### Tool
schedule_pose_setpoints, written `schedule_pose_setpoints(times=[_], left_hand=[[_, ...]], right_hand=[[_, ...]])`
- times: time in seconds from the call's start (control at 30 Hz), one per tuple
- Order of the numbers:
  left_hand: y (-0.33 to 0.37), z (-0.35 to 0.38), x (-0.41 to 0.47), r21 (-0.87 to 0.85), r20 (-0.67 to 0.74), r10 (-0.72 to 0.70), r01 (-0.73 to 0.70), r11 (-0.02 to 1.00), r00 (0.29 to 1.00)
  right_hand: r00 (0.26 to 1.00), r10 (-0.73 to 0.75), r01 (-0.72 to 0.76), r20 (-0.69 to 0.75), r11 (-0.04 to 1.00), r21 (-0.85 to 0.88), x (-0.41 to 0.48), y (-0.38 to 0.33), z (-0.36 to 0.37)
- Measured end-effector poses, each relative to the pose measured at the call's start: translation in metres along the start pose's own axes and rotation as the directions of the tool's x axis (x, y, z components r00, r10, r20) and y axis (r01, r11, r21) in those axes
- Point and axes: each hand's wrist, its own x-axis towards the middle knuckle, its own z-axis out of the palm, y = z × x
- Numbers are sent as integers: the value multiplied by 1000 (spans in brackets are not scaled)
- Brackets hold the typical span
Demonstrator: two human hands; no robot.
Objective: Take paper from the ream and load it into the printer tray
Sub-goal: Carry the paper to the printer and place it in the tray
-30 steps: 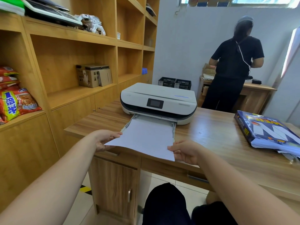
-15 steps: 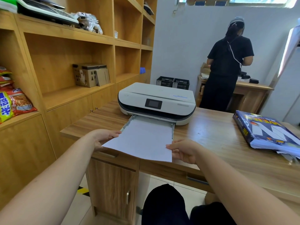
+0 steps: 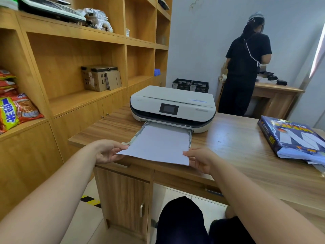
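A white printer (image 3: 173,106) stands on the wooden desk (image 3: 237,152), its paper tray (image 3: 136,135) pulled out toward me. A thin stack of white paper (image 3: 158,145) lies in the tray, its near end sticking out over the desk's front edge. My left hand (image 3: 107,151) pinches the stack's near left corner. My right hand (image 3: 199,159) grips the near right corner. The opened blue ream (image 3: 295,140) lies on the desk at the far right, apart from both hands.
Tall wooden shelves (image 3: 73,55) line the left wall, with boxes and snack bags on them. A person in black (image 3: 246,67) stands with their back to me at a second desk (image 3: 277,92). Two black crates (image 3: 190,84) sit behind the printer.
The paper has slid farther into the tray toward the printer, and both hands have followed it forward. My head has moved closer.
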Motion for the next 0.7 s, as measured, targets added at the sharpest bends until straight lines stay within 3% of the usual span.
schedule_pose_setpoints(times=[0.4,0.7], left_hand=[[10,14,25,56,-122,77,-70,996,990],[9,12,18,117,-143,73,-56,992,987]], right_hand=[[973,122,-146,198,983,108,-7,6,-4],[986,96,-112,133,987,119,3,5,3]])
